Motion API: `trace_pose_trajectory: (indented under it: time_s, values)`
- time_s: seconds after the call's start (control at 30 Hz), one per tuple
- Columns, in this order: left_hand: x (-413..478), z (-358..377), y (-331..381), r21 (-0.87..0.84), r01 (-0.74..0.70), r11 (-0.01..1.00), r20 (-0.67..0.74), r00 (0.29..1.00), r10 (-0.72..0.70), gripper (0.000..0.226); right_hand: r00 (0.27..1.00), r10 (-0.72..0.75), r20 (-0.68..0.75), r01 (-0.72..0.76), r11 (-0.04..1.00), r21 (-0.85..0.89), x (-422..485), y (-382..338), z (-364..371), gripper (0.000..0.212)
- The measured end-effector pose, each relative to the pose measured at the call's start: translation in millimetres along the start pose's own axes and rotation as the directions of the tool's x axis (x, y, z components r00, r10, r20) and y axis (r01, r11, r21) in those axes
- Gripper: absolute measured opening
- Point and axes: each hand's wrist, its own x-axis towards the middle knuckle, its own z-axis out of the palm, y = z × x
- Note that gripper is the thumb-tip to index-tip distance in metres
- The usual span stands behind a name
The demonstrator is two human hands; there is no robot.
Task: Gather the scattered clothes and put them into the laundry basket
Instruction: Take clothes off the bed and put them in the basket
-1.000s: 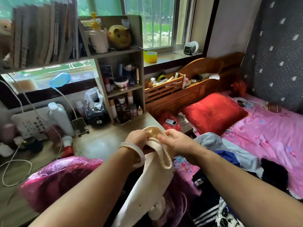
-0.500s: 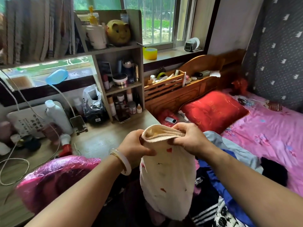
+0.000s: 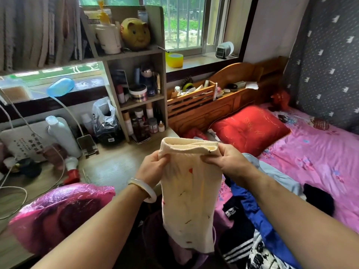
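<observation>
A cream knitted garment (image 3: pixel 189 195) with small coloured flecks hangs straight down from its ribbed band. My left hand (image 3: pixel 153 168) pinches the band's left end and my right hand (image 3: pixel 226 162) pinches its right end. Its lower hem dangles over a dark purple basket (image 3: pixel 196 262) between my forearms, where pink cloth shows inside. More clothes lie on the bed's near edge: a blue garment (image 3: pixel 252 202), a pale blue one (image 3: pixel 279 175), a black one with white stripes (image 3: pixel 239 247) and a black piece (image 3: pixel 318 199).
A wooden desk (image 3: pixel 108 164) at left carries bottles, cables, a lamp and a cosmetics shelf (image 3: pixel 139 94). A shiny pink bag (image 3: pixel 58 212) lies on its near corner. A red pillow (image 3: pixel 250 129) rests on the pink bedsheet (image 3: pixel 314 158) by the wooden headboard.
The bunched garment has been spread out: my hands moved apart along the band and rose slightly, and the cloth now hangs flat and full length.
</observation>
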Motion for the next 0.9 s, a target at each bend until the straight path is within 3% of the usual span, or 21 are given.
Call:
trace_pose_trajectory:
  time_s: [0.13, 0.27, 0.33, 0.4, 0.43, 0.5, 0.57, 0.6, 0.63, 0.7, 0.8, 0.9]
  values:
    - [-5, -3, 1, -0.112, 0.023, 0.993, 0.104, 0.994, -0.011, 0.039, 0.994, 0.046, -0.098, -0.027, 0.982, 0.186, 0, 0, -1, 0.021]
    - [-18, -2, -17, 0.141, 0.188, 0.972, 0.414, 0.881, -0.231, 0.062, 0.990, 0.131, -0.058, -0.093, 0.897, 0.431, 1, -7, -1, 0.029]
    - [-19, 0, -25, 0.027, 0.237, 0.971, 0.390, 0.892, -0.229, 0.050, 0.994, 0.109, -0.012, -0.084, 0.826, 0.557, 1, -12, -11, 0.039]
    - [-15, 2, -21, -0.252, 0.317, 0.915, 0.392, 0.897, -0.203, 0.037, 0.990, 0.075, 0.116, -0.135, 0.709, 0.692, -1, -6, -27, 0.061]
    - [-13, 3, -17, -0.348, 0.344, 0.872, 0.399, 0.896, -0.194, 0.039, 0.976, 0.093, 0.199, -0.207, 0.691, 0.693, -4, 3, -30, 0.068]
    - [-9, 6, -8, -0.413, 0.375, 0.830, 0.402, 0.893, -0.203, 0.043, 0.907, 0.240, 0.345, -0.399, 0.751, 0.526, -18, 27, -25, 0.065]
    - [-6, 7, -3, -0.402, 0.389, 0.829, 0.386, 0.893, -0.232, 0.044, 0.821, 0.383, 0.424, -0.528, 0.792, 0.307, -35, 42, -12, 0.033]
    - [-5, 6, -3, -0.405, 0.394, 0.825, 0.386, 0.892, -0.237, 0.044, 0.825, 0.391, 0.408, -0.523, 0.801, 0.290, -39, 46, -10, 0.015]
    - [-4, 3, -3, -0.423, 0.410, 0.808, 0.382, 0.889, -0.252, 0.041, 0.843, 0.374, 0.386, -0.501, 0.809, 0.308, -38, 46, -9, 0.013]
    - [-3, -6, -8, -0.489, 0.434, 0.756, 0.383, 0.886, -0.261, 0.048, 0.876, 0.328, 0.355, -0.462, 0.781, 0.420, -30, 44, -11, 0.036]
    - [-6, -8, -31, -0.311, 0.515, 0.799, 0.354, 0.843, -0.406, 0.072, 0.886, 0.276, 0.371, -0.445, 0.730, 0.519, -16, 40, -13, 0.075]
    - [-25, 4, -45, -0.072, 0.545, 0.836, 0.401, 0.783, -0.476, 0.057, 0.911, 0.204, 0.358, -0.393, 0.693, 0.605, -11, 36, -18, 0.073]
